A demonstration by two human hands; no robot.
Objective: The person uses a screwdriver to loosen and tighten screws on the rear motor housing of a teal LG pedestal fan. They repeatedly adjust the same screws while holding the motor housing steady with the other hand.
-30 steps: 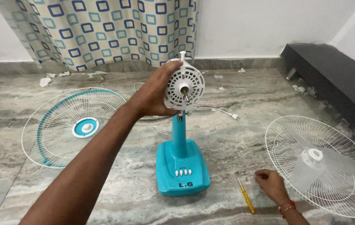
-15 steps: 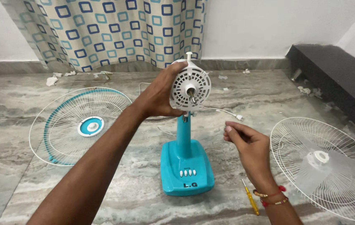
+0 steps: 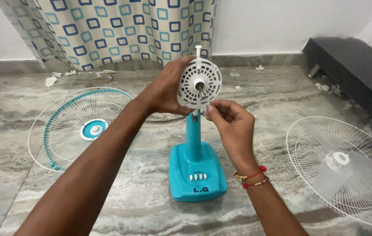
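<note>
A teal table fan stand point(image 3: 197, 168) rises from the marble floor, topped by a white round motor head point(image 3: 199, 83) with a bare shaft. My left hand point(image 3: 166, 87) grips the motor head from behind on its left side. My right hand point(image 3: 231, 124) is at the lower right edge of the motor head, thumb and fingers pinched together on something too small to make out. Red and beaded bracelets circle my right wrist.
A white and teal fan guard point(image 3: 81, 126) lies on the floor at left. A white guard with a translucent blade point(image 3: 343, 168) lies at right. A patterned curtain point(image 3: 120, 30) hangs behind, a dark low ledge point(image 3: 352, 65) runs at far right, with paper scraps by the wall.
My right hand rose from the floor near the yellow screwdriver up to the lower edge of the motor head. My left hand kept its grip on the head.
</note>
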